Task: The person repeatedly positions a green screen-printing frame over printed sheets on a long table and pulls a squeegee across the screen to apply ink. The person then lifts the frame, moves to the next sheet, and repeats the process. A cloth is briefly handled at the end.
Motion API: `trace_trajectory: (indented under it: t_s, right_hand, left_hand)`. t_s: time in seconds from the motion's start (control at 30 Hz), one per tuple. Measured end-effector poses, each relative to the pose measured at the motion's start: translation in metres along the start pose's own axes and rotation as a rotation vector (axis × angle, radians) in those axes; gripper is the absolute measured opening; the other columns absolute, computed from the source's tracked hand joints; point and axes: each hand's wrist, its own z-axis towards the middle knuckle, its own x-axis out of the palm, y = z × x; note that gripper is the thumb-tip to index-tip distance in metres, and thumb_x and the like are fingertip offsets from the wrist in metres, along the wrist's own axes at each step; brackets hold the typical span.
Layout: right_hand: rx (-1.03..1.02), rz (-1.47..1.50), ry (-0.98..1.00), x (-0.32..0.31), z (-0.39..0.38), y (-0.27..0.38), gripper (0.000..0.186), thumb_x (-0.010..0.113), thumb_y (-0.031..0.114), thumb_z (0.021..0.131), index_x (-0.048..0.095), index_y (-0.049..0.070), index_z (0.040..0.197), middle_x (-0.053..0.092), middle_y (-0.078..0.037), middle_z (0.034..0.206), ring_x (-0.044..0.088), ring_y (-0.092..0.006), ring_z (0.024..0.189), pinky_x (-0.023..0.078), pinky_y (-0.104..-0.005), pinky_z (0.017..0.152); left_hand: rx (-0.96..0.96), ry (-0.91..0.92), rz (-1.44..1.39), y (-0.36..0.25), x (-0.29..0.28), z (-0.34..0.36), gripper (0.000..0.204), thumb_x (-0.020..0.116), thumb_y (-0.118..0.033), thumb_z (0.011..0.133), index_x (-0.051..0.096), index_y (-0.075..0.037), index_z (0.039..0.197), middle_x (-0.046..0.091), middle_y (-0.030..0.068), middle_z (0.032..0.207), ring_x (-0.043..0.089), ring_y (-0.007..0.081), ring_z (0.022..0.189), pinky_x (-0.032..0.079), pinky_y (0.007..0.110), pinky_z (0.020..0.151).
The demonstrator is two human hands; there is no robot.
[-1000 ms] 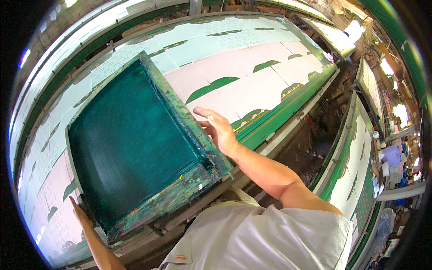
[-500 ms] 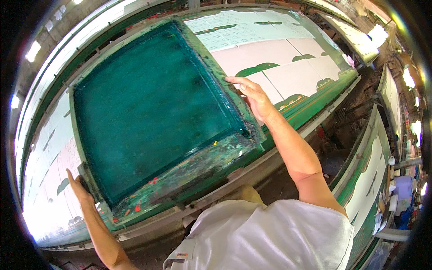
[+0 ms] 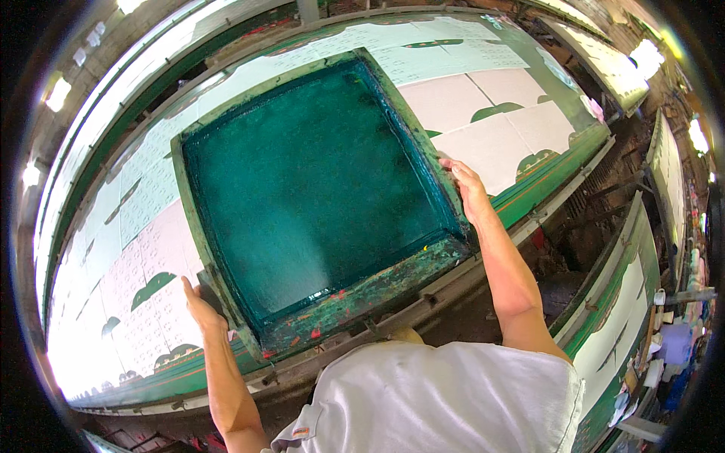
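A screen printing frame (image 3: 385,281) with dark green mesh (image 3: 302,189) lies over a long green table, its worn rim stained with paint. At its right side, my right hand (image 3: 468,189) grips the edge, fingers on the rim. My left hand (image 3: 205,311) is at the lower left side, beside a small bracket (image 3: 217,291); one digit points up and the other fingers are partly hidden. Pale sheets with patterned marks (image 3: 155,249) lie to the left of the frame. Plain pale pinkish sheets (image 3: 536,127) lie to its right.
The table's near edge carries a metal rail (image 3: 559,198). Another table with pale sheets (image 3: 615,325) stands at the right, near a lilac container (image 3: 674,343) and clutter. A further long table (image 3: 64,162) runs along the far left.
The frame has shifted right along the table, with both my hands moving along at its sides. More patterned sheets show at the left, and fewer plain sheets at the right.
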Motion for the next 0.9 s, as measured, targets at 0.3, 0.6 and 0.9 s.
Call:
trace_trajectory:
  t_s: [0.3,0.6,0.9]
  right_hand:
    - [-0.058,0.043,-0.038,-0.070,0.012,-0.004,0.052,0.067,0.039,0.110,0.071,-0.001,0.143,0.071,-0.010,0.140,0.062,-0.0210,0.134,0.041,-0.0371,0.121]
    - [-0.065,0.015,-0.009,-0.116,0.028,-0.013,0.056,0.067,0.038,0.107,0.068,-0.001,0.147,0.068,-0.011,0.150,0.051,-0.0244,0.149,0.029,-0.0403,0.130]
    - [-0.083,-0.651,-0.067,-0.107,0.017,-0.001,0.067,0.080,0.021,0.101,0.056,0.006,0.162,0.060,-0.021,0.158,0.055,-0.0339,0.149,0.041,-0.0477,0.126]
  left_hand:
    - [0.003,-0.097,-0.030,0.043,0.049,-0.033,0.072,0.063,-0.070,0.105,0.073,0.001,0.113,0.075,0.0114,0.107,0.069,0.0224,0.093,0.055,0.037,0.088]
    - [-0.010,0.055,0.006,0.057,0.065,-0.045,0.071,0.065,-0.067,0.106,0.071,0.003,0.113,0.072,0.0100,0.107,0.068,0.0227,0.094,0.056,0.038,0.088]
    - [0.028,-0.025,0.085,0.061,0.098,-0.063,0.066,0.065,-0.069,0.105,0.070,-0.004,0.093,0.068,0.0049,0.088,0.061,0.0180,0.079,0.051,0.038,0.074]
